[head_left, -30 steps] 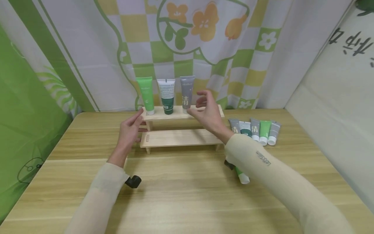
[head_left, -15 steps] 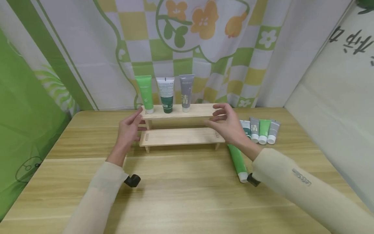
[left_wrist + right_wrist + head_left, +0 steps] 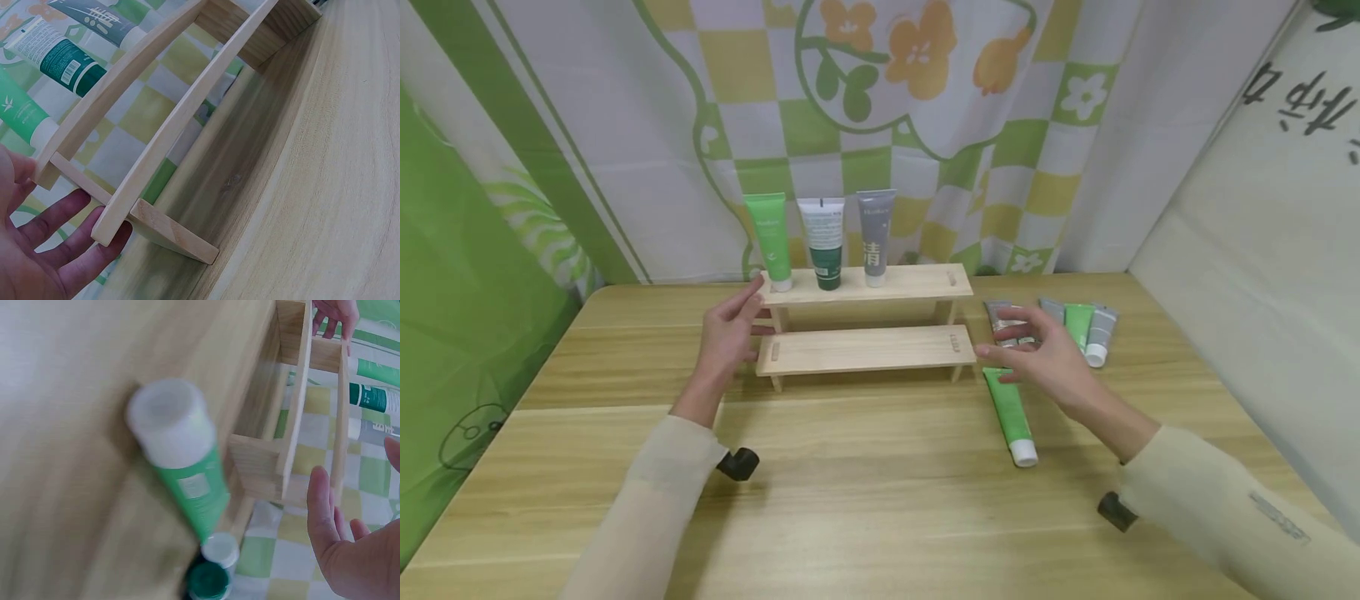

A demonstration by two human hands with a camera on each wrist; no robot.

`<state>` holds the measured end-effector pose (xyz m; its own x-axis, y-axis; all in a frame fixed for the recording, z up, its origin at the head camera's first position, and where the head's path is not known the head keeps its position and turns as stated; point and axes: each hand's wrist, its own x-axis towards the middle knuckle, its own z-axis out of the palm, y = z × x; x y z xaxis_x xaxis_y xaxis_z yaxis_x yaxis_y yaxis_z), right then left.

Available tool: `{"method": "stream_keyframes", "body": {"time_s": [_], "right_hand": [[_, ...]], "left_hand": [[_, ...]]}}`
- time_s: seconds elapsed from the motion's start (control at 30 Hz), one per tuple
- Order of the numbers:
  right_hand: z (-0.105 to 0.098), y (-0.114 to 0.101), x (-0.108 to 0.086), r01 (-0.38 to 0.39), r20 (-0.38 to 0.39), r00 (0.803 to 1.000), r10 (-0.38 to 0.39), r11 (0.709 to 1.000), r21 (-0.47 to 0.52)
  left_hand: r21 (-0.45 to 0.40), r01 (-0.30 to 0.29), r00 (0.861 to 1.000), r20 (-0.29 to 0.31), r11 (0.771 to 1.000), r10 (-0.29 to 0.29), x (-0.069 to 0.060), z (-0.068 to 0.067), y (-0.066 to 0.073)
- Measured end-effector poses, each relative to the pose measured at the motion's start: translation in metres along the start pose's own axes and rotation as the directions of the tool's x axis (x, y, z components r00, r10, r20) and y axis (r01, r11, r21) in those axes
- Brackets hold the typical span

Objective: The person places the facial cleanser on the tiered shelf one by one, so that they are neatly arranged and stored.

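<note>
A two-tier wooden rack [image 3: 868, 350] stands on the table. On its upper tier stand a green squeeze tube [image 3: 771, 237], a white-and-dark-green tube [image 3: 823, 242] and a grey tube [image 3: 875, 233], caps down. My left hand [image 3: 718, 342] touches the rack's left end; in the left wrist view its relaxed fingers [image 3: 81, 259] lie against the board ends. Beyond the rack's right end, my right hand [image 3: 1048, 358] hovers with nothing in it, above several lying tubes and partly covering them. A green tube [image 3: 1010, 412] lies nearest that hand, its white cap toward me.
Behind the right hand lie another green tube [image 3: 1079, 323] and a grey tube [image 3: 1102, 329], side by side. A patterned curtain [image 3: 820, 108] hangs behind the wooden table [image 3: 850, 500]. A white panel [image 3: 1270, 200] bounds the right side.
My right hand has left the grey tube on the upper tier, which stays upright, and has moved right and toward me, over the lying tubes. The left hand stays at the rack's end.
</note>
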<state>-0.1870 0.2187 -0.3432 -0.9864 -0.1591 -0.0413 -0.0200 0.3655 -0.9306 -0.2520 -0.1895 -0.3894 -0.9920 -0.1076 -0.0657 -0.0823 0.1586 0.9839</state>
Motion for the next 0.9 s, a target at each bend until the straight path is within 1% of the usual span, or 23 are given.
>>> {"method": "stream_keyframes", "body": {"time_s": [0.13,0.3,0.5,0.7,0.9], "right_hand": [[-0.006,0.012,-0.012,-0.068,0.029,0.997,0.068,0.998,0.004],[-0.012,0.026,-0.025,-0.162,0.055,0.985,0.163,0.986,-0.025],[-0.021,0.044,-0.032,-0.176,0.075,0.981,0.178,0.984,-0.023],[-0.025,0.056,-0.036,-0.234,0.111,0.966,0.235,0.972,-0.025],[-0.023,0.065,-0.039,-0.220,0.134,0.966,0.222,0.975,-0.035]], "left_hand": [[0.003,0.000,1.000,0.003,1.000,0.000,0.000,0.000,0.000],[0.006,-0.005,1.000,0.003,1.000,0.005,0.000,0.000,0.000],[0.010,-0.009,1.000,0.007,1.000,0.009,-0.001,-0.001,-0.001],[0.010,-0.010,1.000,0.005,1.000,0.010,0.000,0.000,-0.001],[0.005,-0.013,1.000,0.008,1.000,0.013,0.000,-0.001,-0.001]]}}
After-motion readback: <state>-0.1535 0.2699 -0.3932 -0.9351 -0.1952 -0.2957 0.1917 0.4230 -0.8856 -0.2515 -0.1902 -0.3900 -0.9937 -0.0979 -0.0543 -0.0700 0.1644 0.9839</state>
